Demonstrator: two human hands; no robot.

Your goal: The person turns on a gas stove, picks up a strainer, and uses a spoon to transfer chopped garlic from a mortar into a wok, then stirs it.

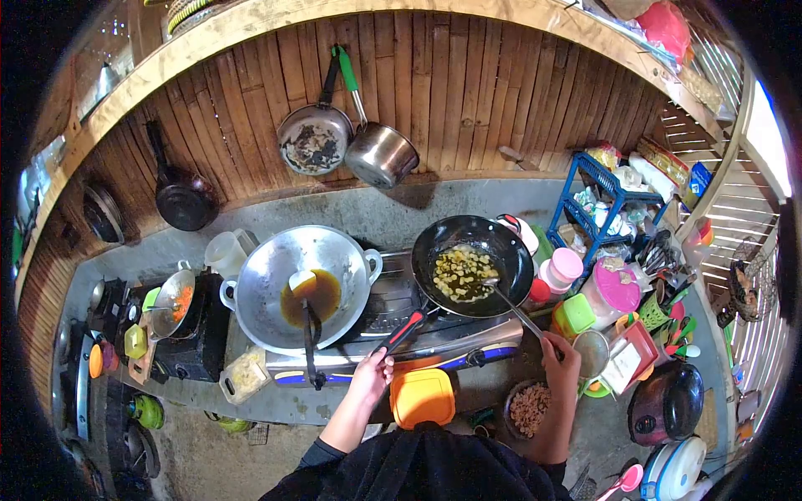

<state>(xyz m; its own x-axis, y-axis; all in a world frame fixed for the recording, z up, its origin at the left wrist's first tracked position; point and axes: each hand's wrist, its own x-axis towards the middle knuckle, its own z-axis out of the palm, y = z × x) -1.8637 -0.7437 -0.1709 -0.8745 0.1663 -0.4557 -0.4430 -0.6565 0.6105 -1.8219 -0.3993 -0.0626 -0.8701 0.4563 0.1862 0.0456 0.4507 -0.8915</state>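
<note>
My left hand point(368, 382) is closed around the red and black handle of a black frying pan point(430, 242), which sits on the right side of the gas stove point(393, 367). Small yellowish chopped pieces point(464, 271) lie in oil inside the pan. With my right hand point(561, 363) I grip the long handle of a metal spatula point(520, 314). Its head rests among the pieces at the pan's right side and is hard to make out. Left of the pan, a large silver wok point(259, 280) holds brown liquid and a dark-handled ladle point(310, 334).
An orange lidded container point(422, 398) is close to my body, between my arms. A bowl of brownish food point(528, 409) is below my right forearm. Jars, a blue rack point(597, 175) and a rice cooker point(666, 401) crowd the right. A smaller pan point(175, 301) holds orange pieces at left.
</note>
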